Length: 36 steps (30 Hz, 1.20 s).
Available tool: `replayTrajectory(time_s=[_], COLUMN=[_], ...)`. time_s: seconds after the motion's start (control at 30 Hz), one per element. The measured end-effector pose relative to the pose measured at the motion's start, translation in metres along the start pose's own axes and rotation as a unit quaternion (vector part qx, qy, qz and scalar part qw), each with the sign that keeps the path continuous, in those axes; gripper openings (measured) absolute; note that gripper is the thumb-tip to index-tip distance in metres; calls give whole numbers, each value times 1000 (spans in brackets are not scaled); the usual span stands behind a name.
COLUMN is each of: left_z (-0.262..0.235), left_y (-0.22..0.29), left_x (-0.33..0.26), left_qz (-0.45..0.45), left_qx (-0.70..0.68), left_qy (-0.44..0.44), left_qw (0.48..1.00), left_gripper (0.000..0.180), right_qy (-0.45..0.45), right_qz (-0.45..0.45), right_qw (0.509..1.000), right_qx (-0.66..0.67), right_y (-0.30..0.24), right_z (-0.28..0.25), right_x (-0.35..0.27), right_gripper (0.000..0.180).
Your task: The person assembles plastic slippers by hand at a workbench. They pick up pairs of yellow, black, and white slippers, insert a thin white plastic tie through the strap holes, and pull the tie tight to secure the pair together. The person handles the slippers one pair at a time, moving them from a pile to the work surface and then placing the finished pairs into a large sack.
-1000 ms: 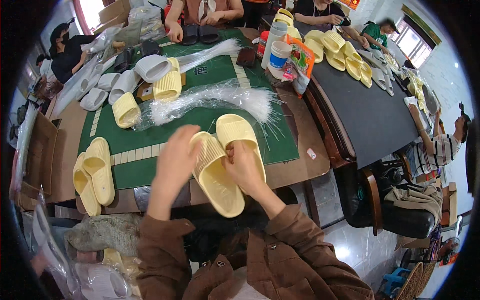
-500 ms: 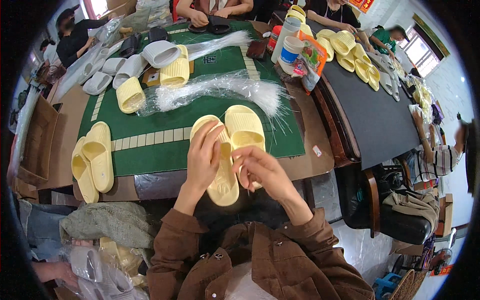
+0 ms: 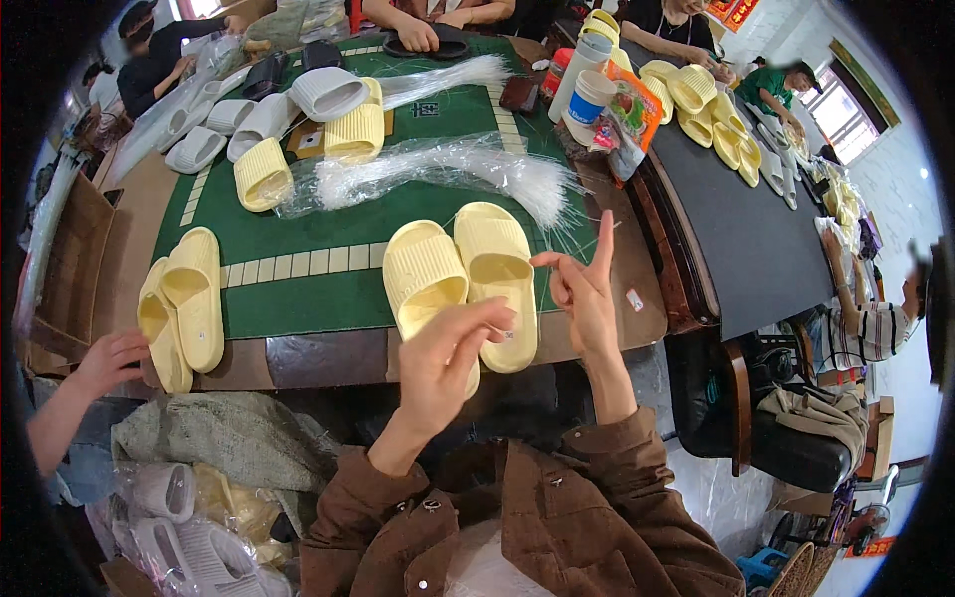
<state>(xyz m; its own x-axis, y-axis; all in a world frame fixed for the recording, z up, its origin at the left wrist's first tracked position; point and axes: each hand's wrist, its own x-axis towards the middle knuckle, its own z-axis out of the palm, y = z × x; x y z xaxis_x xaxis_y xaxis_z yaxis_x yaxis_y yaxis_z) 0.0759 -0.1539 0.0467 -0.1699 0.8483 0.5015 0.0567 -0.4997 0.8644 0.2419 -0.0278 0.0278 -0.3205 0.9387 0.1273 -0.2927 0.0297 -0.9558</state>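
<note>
A pair of pale yellow slide slippers lies side by side at the table's near edge: the left slipper (image 3: pixel 423 267) and the right slipper (image 3: pixel 494 244). My left hand (image 3: pixel 438 363) is over the left slipper's footbed, fingers bent and tips pinched together above the right slipper. To the right of the pair, my right hand (image 3: pixel 587 298) has its index finger stretched upward, while thumb and other fingers pinch beside the right slipper's edge. Anything in either pinch is too thin to make out. Beyond the slippers lies a bundle of clear plastic strands (image 3: pixel 448 177) in a clear wrapper.
Another yellow pair (image 3: pixel 194 303) sits at the left, with another person's hand (image 3: pixel 111 360) touching it. Grey slippers (image 3: pixel 264 129) and yellow ones lie farther back. Cups and an orange packet (image 3: pixel 637 109) stand at the right, before a dark table (image 3: pixel 736 229) bearing more slippers.
My left hand has come down and right, off the left slipper's strap. My right hand has moved up and right. Another person's hand has reached the yellow pair at left.
</note>
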Motion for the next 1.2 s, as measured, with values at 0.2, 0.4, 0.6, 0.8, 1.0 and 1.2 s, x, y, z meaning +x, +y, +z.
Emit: replayTrajectory(time_s=[0.2,0.4,0.6,0.8,1.0,1.2], left_z=[-20,-22,-16,-12,-9,-2], left_y=[-1,-6,-23,-44,-58,-61], left_x=[0,-8,-26,-27,-7,1], left_qz=[-25,-58,-196,-132,-95,-27], left_qx=[-202,-99,104,412,503,522], left_qy=[125,213,151,31,14,27], left_qw=[971,970,963,901,859,852], left_gripper=[18,18,21,13,19,33], right_qy=[-69,-159,-130,-128,-53,-74], right_qz=[34,66,119,30,-29,-160], right_qw=[989,941,910,912,919,840], right_qx=[-127,-292,-375,-387,-390,-513], right_y=[-1,1,-9,6,29,55], right_z=[-7,-8,7,12,35,48], right_x=[-16,-36,-50,-30,-9,7], right_gripper=[81,45,19,10,14,21])
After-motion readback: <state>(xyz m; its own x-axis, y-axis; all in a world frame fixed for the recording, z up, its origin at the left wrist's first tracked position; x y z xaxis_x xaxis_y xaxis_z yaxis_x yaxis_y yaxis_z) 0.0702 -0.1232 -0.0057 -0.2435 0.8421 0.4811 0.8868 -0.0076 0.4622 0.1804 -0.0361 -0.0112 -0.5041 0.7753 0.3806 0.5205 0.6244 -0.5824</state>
